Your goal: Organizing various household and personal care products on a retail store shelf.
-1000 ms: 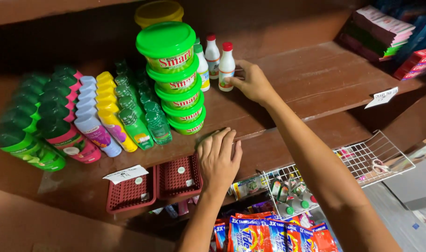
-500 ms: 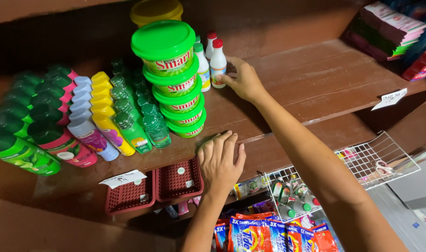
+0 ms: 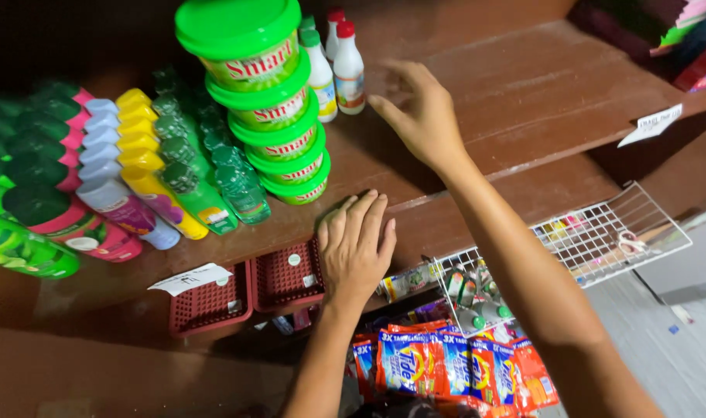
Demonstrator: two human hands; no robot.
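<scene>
The left hand point(image 3: 355, 246) lies flat, palm down, on the front edge of the wooden shelf point(image 3: 523, 101), fingers extended and close together, holding nothing. Just beyond its fingertips stands the stack of green-lidded tubs point(image 3: 264, 101). Directly beneath the hand and to its left, two red plastic baskets point(image 3: 248, 290) hang at the shelf front, with a white paper tag point(image 3: 190, 279) beside them.

The right hand point(image 3: 418, 116) is raised over the shelf, fingers spread and slightly curled, empty. It is near, but apart from, the small white bottles point(image 3: 337, 66) with red and green caps, which stand upright just to its left, behind the tubs.

Further left of the left hand, rows of coloured bottles point(image 3: 128, 178) lie on the shelf. Below the right forearm sits a white wire basket point(image 3: 600, 232); below the left forearm hang orange and blue sachet packs point(image 3: 446, 368).
</scene>
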